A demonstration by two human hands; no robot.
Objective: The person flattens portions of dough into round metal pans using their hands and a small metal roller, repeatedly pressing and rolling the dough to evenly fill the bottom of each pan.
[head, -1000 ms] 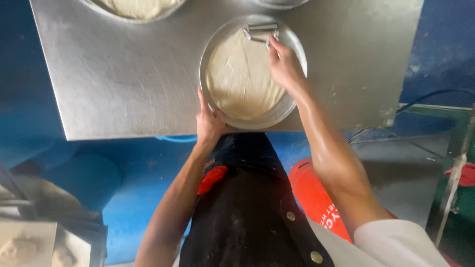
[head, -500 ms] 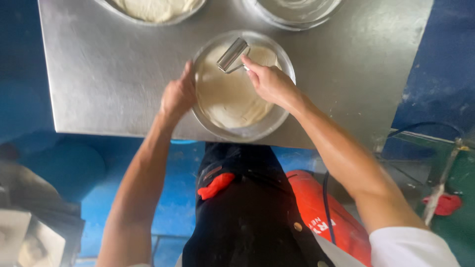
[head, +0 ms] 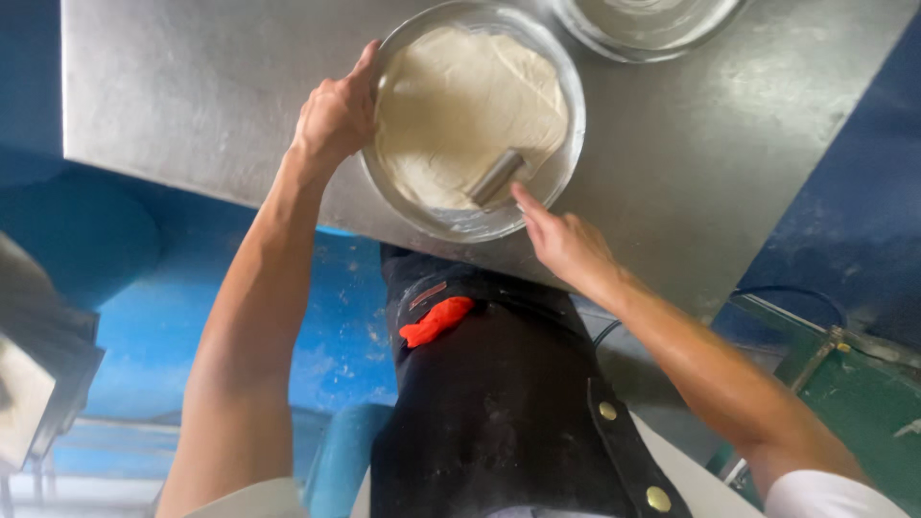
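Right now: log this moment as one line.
left hand: grips pan rim | right hand: at near rim, by metal tool | dough: in pan

No packages, labels, signs or screens — none visible

Your left hand [head: 336,117] is covering part of the round metal pan's [head: 451,223] left rim. The second pan [head: 645,36] is running off the top edge. The metal tool [head: 497,177] is lying half sunk in the dough [head: 460,96], blurring its shape. Both your shoulders are being cut off at the bottom.
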